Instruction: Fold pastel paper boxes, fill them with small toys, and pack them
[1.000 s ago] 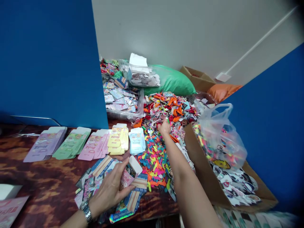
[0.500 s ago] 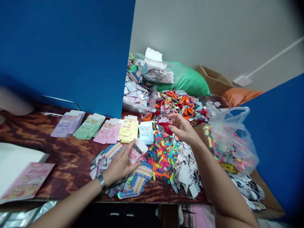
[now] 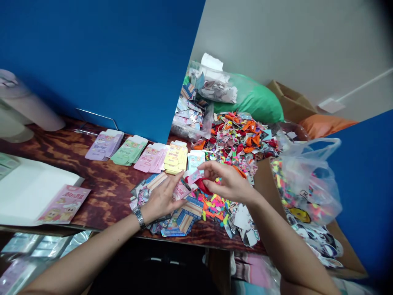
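Checking my feed now: what do the hands hold?

My left hand (image 3: 161, 200), lower centre, holds a pink folded carton (image 3: 181, 191) between thumb and spread fingers, above a loose spread of printed carton blanks (image 3: 190, 213). My right hand (image 3: 229, 182) pinches a small pink card (image 3: 194, 177) between thumb and fingertips, with a red scrap (image 3: 202, 186) just under it.

What looks done?

Just past the hands, flat sets lie sorted by colour: a lilac stack (image 3: 104, 145), a green stack (image 3: 129, 150), a pink stack (image 3: 150, 157), a yellow stack (image 3: 175, 157) and a pale blue stack (image 3: 196, 160).

And what's left?

Farther up, I see a mixed heap of coloured cutouts (image 3: 236, 137) lying unsorted, and a full plastic bag (image 3: 310, 180) in a cardboard box (image 3: 267, 180) at right.
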Demonstrator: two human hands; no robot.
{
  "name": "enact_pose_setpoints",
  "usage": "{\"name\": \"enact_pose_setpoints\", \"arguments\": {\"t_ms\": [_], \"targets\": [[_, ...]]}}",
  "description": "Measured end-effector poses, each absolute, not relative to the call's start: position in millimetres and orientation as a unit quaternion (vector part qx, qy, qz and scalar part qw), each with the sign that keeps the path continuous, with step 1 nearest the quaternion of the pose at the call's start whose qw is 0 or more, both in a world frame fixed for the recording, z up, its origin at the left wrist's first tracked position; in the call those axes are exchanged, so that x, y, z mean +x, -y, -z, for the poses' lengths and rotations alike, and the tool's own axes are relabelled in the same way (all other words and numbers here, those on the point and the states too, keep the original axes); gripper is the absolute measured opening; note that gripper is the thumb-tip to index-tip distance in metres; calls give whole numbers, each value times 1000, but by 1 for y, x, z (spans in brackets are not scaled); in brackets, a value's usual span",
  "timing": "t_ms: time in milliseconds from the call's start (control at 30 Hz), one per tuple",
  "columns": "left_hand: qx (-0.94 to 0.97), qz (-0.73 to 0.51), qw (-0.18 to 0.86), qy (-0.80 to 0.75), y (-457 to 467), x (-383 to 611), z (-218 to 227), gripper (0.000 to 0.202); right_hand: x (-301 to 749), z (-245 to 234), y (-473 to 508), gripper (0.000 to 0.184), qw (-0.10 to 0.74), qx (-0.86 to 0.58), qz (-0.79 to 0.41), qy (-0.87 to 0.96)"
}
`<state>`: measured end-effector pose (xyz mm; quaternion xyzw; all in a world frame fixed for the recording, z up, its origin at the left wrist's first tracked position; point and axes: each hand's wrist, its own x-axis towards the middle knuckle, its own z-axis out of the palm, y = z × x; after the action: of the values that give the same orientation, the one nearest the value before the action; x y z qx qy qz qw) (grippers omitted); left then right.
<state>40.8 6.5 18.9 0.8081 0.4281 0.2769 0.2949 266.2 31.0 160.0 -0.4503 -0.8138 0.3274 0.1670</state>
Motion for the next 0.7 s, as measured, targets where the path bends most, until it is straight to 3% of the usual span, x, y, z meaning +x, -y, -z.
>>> {"name": "enact_pose_setpoints", "arguments": {"t_ms": [267,400,567,700], "targets": [[843,-271,236,-400,4,37,-19,77,236,-132,-31,30,56,-476,-220,850],[834,-277,233,-417,6,37,-19,80,227,-118,-28,28,117,-518,-229,816],[818,-284,232,-443,3,33,-17,82,224,-109,-15,32,211,-490,-398,746],[827,-278,217,-439,4,34,-14,79,224,-107,-12,25,218,-514,-336,758]]}}
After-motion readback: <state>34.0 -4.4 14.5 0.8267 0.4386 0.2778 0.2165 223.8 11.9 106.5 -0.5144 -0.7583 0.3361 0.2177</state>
